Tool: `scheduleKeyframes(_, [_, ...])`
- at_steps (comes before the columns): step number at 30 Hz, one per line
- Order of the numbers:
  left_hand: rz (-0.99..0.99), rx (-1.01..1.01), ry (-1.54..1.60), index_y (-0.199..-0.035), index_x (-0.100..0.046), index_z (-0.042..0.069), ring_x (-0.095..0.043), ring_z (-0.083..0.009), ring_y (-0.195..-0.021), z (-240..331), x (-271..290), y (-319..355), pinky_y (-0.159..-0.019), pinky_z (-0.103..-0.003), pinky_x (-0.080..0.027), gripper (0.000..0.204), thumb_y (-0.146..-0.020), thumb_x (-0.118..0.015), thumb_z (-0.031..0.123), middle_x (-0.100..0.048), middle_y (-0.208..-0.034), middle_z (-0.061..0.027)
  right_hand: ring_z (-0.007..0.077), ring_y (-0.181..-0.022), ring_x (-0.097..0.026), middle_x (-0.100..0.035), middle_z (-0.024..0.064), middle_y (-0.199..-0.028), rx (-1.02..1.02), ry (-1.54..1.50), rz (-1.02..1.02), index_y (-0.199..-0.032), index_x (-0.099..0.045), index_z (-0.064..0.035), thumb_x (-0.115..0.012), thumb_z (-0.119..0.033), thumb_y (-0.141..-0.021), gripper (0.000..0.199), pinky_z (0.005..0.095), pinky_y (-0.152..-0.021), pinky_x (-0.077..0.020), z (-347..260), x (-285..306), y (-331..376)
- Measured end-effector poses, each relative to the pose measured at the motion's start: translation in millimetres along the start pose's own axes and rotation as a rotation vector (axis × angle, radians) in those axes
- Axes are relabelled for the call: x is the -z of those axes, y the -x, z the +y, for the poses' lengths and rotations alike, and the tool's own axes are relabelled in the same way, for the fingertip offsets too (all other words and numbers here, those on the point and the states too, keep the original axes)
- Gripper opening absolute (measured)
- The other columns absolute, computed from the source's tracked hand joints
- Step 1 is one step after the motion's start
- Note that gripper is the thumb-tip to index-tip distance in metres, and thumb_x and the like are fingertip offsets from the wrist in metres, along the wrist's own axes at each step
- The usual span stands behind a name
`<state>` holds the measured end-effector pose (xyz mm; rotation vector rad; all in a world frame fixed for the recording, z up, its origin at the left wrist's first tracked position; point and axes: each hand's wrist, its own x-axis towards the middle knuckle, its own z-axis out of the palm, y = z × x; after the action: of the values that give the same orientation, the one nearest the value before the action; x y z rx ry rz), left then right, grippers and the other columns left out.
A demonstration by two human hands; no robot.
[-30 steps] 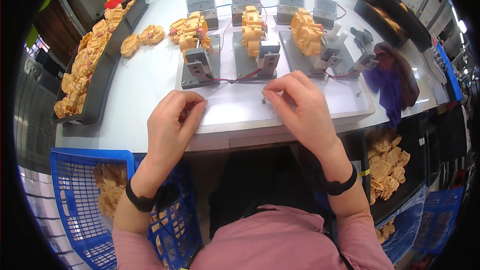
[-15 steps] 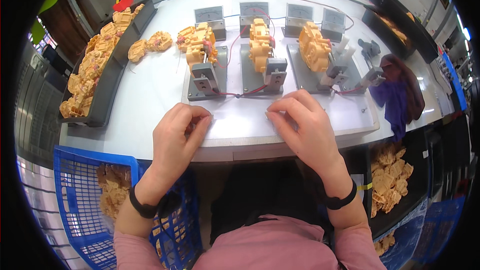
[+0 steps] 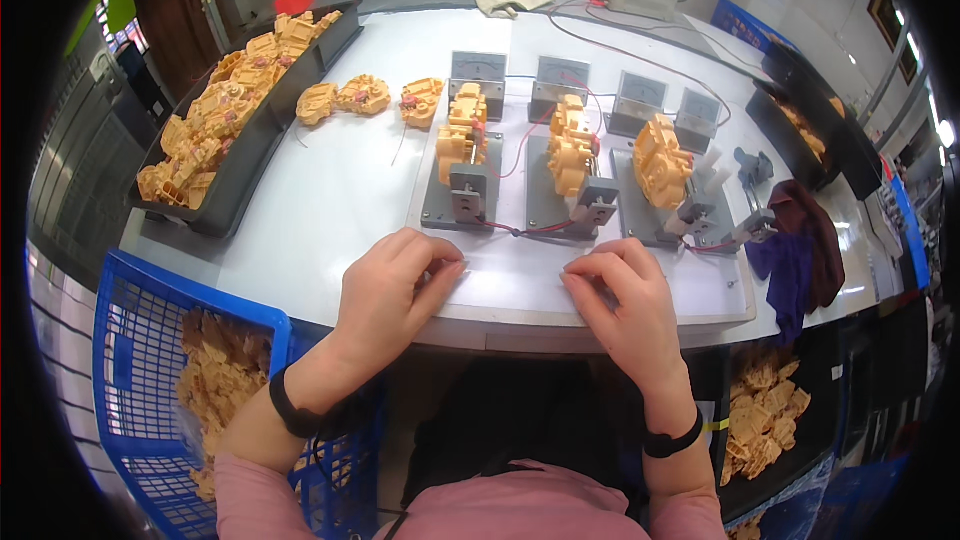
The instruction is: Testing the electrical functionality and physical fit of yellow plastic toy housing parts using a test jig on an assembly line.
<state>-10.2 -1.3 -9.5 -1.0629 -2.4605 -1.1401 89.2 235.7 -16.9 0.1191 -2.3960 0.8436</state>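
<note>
My left hand (image 3: 393, 285) and my right hand (image 3: 630, 305) rest at the front edge of the white board, apart from each other. The fingers of each are curled, thumb and forefinger close together, and nothing shows between them. Beyond them stand three test fixtures with dark base plates. Each carries a yellow plastic gear housing: the left housing (image 3: 462, 132), the middle housing (image 3: 571, 150) and the right housing (image 3: 663, 162). The left hand is nearest the left fixture's clamp block (image 3: 467, 202). Ahead of the right hand is the middle clamp block (image 3: 596, 202). Neither hand touches a housing.
Panel meters (image 3: 478, 70) line the back of the fixtures. Loose housings (image 3: 362, 94) lie to the left, by a black tray (image 3: 235, 190) of more. Blue crate (image 3: 190, 285) stands lower left, a dark bin of parts (image 3: 765, 415) lower right. A purple cloth (image 3: 782, 275) hangs at the right edge.
My view has shifted, so the bench appears lower and farther right, with the power supply more visible at the back. Both hands keep nearly the same curled pose at the board's edge.
</note>
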Motion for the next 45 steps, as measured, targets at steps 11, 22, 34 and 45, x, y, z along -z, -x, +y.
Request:
scheduleKeyframes(11, [0.002, -0.055, -0.001, -0.094, -0.069, 0.003, -0.066, -0.0213, -0.07, -4, 2, -1, -0.064, -0.03, -0.053, 0.009, -0.088, -0.075, 0.007, -0.065, -0.087, -0.01, 0.028, -0.086, -0.062, -0.063, 0.0074, -0.091, -0.023, 0.011, 0.0, -0.089, -0.071, -0.0054, -0.077, -0.01, -0.083, 0.01, 0.0386, -0.079, -0.0488, -3, 1, -2])
scheduleKeyframes(22, [-0.006, -0.147, -0.081, -0.09, -0.068, 0.004, -0.066, -0.0254, -0.07, 0, 5, -2, -0.064, -0.033, -0.052, 0.01, -0.085, -0.076, 0.007, -0.065, -0.084, -0.0089, 0.0229, -0.083, -0.063, -0.062, 0.0089, -0.095, 0.007, 0.033, -0.031, -0.094, -0.072, -0.0039, -0.076, -0.005, -0.086, 0.01, 0.0313, -0.072, -0.0519, 1, 3, -1])
scheduleKeyframes(34, [-0.014, -0.134, -0.126, -0.094, -0.065, 0.009, -0.065, -0.0285, -0.078, 1, 9, 0, -0.068, -0.039, -0.052, 0.01, -0.089, -0.072, 0.015, -0.064, -0.087, -0.0079, 0.0214, -0.082, -0.062, -0.062, 0.0088, -0.096, -0.023, 0.012, -0.023, -0.098, -0.071, -0.0041, -0.076, -0.005, -0.085, 0.014, 0.0318, -0.072, -0.0519, -3, 2, -2])
scheduleKeyframes(45, [-0.082, 0.29, 0.394, -0.139, -0.046, 0.004, -0.058, -0.016, -0.103, -9, 26, -93, -0.081, -0.03, -0.05, 0.056, -0.101, -0.062, 0.042, -0.057, -0.119, -0.0092, 0.0276, -0.101, -0.06, -0.056, 0.0165, -0.123, 0.173, -0.361, 0.133, -0.145, -0.044, -0.0027, -0.074, -0.005, -0.085, 0.067, 0.0385, -0.088, -0.0512, -29, -59, -27])
